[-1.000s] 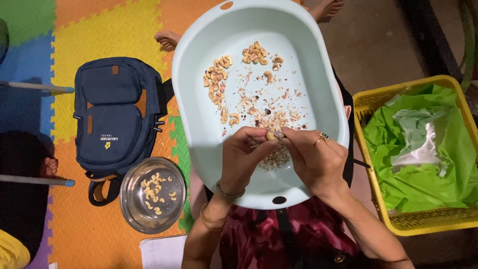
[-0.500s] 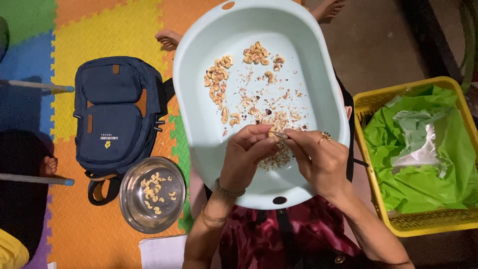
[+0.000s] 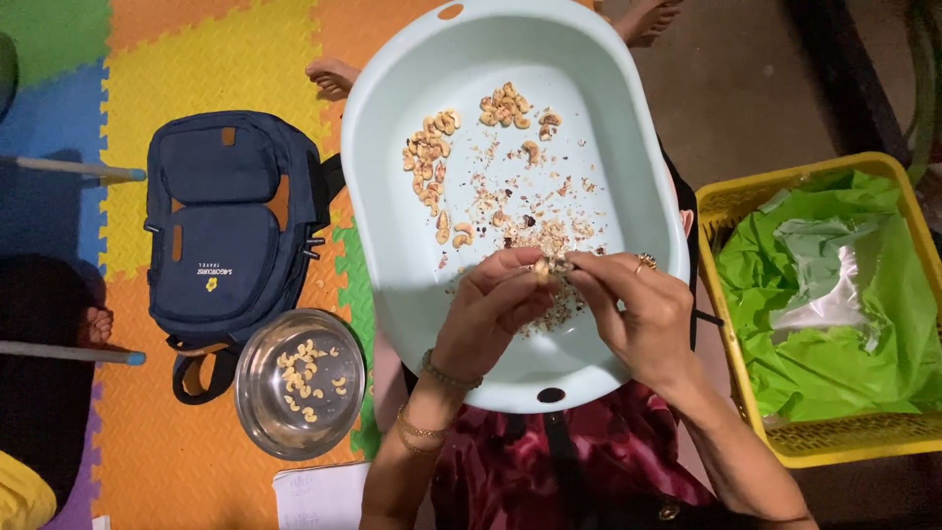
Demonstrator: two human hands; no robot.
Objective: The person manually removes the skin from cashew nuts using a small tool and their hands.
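Left hand pinches cashew over basin near edge; right hand clenched on small tool, tip at nut. Steel bowl with peeled nuts on mat left of basin; unpeeled pile toward basin's far end. Likely step: scraping skin. Next calls for steady pinch, light strokes.

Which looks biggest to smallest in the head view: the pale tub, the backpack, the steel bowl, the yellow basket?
1. Tub, though it sits nearest the camera, which enlarges it.
2. and 3. Backpack and basket: too alike to rank; the basket is cut off.
4. Bowl.
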